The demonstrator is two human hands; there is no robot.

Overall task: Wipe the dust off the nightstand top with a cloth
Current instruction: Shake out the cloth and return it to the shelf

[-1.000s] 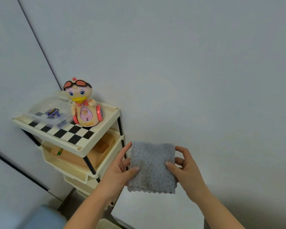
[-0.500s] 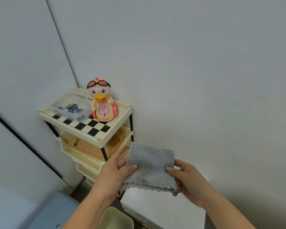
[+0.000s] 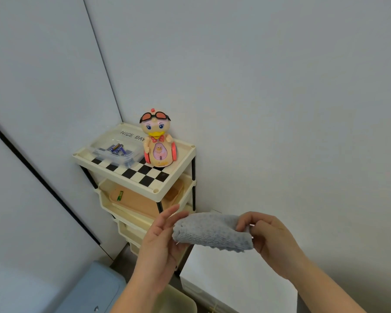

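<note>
2 pale grey walls (image 3: 280, 86) meet in a corner behind everything. low on the right stands the white nightstand (image 3: 235, 276); its top is partly covered by the hands and the cloth, and the bottom of the view cuts it off. just left of it, in the corner, is a cream tiered cart (image 3: 178, 152) with black posts. its top shelf has a black and white checker strip and the printed words "nice day", the last letter hidden behind a toy. its lower tiers are hidden behind the left hand. a blue rounded thing (image 3: 88, 288) and a cream bin (image 3: 181, 300) are cut off at the bottom edge, too partial to name. the grey textured cloth (image 3: 212, 232) hangs in the air between both hands, above the nightstand's far left part. the left hand (image 3: 160, 242) lays nearly straight, spread fingers against the cloth's left end, thumb out of sight. the right hand (image 3: 273, 240) curls its fingers over the right end and pinches it. a duck toy (image 3: 157, 143) with red goggles stands on the top shelf beside a clear box (image 3: 104, 154) holding blue batteries (image 3: 116, 148), labels unreadable. a small green item (image 3: 120, 195) lies on the orange tray (image 3: 140, 202) 1 tier down.
</note>
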